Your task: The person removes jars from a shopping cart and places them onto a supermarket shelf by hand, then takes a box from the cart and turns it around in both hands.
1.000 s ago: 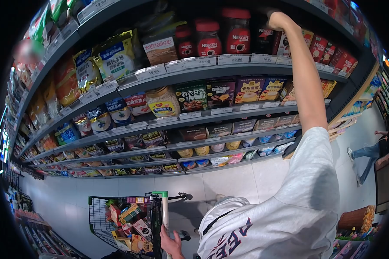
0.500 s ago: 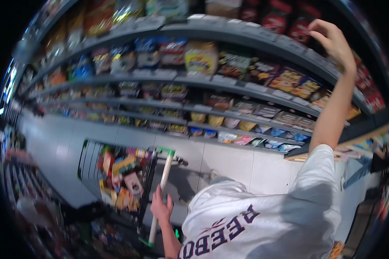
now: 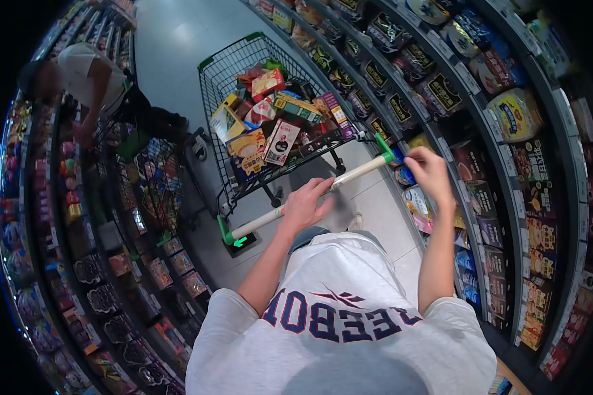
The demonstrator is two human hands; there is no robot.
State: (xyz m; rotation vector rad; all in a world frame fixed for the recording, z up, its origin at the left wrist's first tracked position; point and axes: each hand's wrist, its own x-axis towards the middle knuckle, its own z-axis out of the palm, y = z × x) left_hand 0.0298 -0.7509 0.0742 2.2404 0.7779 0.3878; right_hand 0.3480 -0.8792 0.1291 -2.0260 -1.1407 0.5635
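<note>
My left hand [image 3: 306, 205] rests over the pale handle bar [image 3: 362, 172] of a shopping cart, fingers curled around it near its middle. Close to the bar's right end, beside the green corner piece, my right hand [image 3: 429, 172] hangs in the air. Its fingers are loosely bent, and no item shows in them. The wire shopping cart [image 3: 211, 108] stands ahead of me. In it lies a pile of packaged goods, among them a white box with a dark round print [image 3: 283, 141], a yellow packet [image 3: 247, 150], a red-orange box [image 3: 268, 83] and a purple box [image 3: 336, 110].
Shelves of bagged snacks [image 3: 445, 92] run close along my right side. At left, a person in a white top [image 3: 95, 72] stands by another cart [image 3: 153, 178] with more goods shelves [image 3: 79, 263] behind. Tiled floor [image 3: 168, 39] stretches ahead between them.
My view has turned left, toward the cart and along the aisle. My right hand has come down from the upper shelf to near the handle bar. My left hand remains on the bar.
</note>
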